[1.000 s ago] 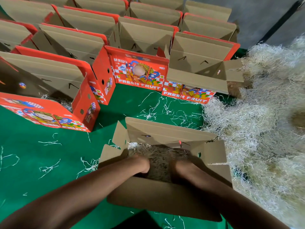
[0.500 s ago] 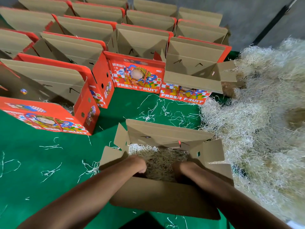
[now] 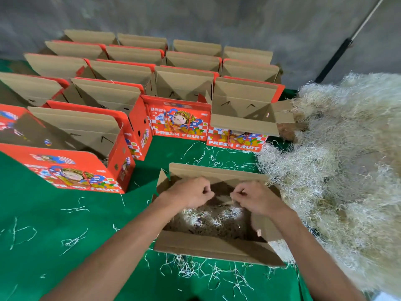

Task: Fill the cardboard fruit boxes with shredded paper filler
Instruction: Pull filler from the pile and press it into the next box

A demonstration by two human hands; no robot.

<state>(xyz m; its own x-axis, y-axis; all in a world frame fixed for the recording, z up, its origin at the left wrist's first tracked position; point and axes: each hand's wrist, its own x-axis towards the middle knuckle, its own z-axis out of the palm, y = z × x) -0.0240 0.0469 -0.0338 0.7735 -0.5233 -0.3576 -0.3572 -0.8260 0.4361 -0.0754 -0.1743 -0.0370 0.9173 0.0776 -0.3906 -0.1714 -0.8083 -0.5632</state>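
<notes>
Counting about 17 open fruit boxes (image 3: 178, 120) in rows, plus the one box (image 3: 214, 246) I'm filling. Both fists curled over it: left hand (image 3: 191, 195) and right hand (image 3: 253, 197) are pinching thin filler strands (image 3: 208, 216) lying just below them. Hands have lifted out of the box since 0.5 s ago. Shredded paper pile (image 3: 338, 170) sitting on my right.

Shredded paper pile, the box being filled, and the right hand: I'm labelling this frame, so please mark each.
shredded paper pile (image 3: 338, 170), head view, middle of the heap.
box being filled (image 3: 212, 246), head view, near cardboard flap.
right hand (image 3: 256, 197), head view, back of the hand.
</notes>
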